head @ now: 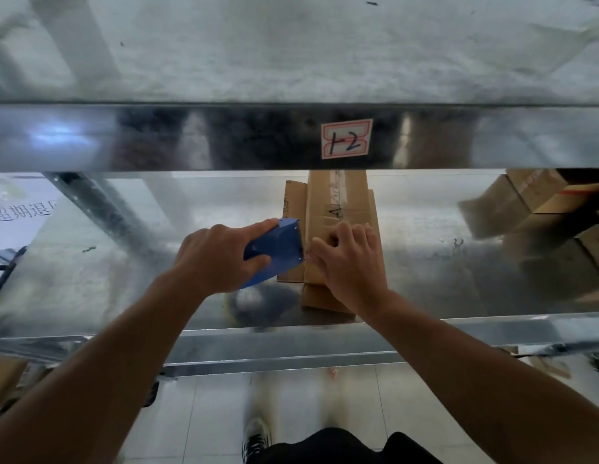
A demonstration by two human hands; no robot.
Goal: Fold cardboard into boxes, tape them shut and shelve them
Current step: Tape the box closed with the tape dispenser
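Item: cardboard box [341, 202] on metal shelf [442, 262], taping apparently under way.
Box lies mid-shelf, label [346, 139] at its 12 o'clock. Left hand [217, 259] grips blue tape dispenser [278, 249] against box's 9 o'clock edge, probably to lay or cut tape. Right hand [348, 262], fingers curled, holds box's near end, seemingly steadying it. Further boxes [539, 209] at 3 o'clock.

— Where does the one view look from?
— The person's head, facing forward and down, near a metal shelf [90, 296].
— And the framing?
— Upper shelf edge [191, 139] towards 12 o'clock, tiled floor [207, 413] and a shoe [256, 437] at 6.
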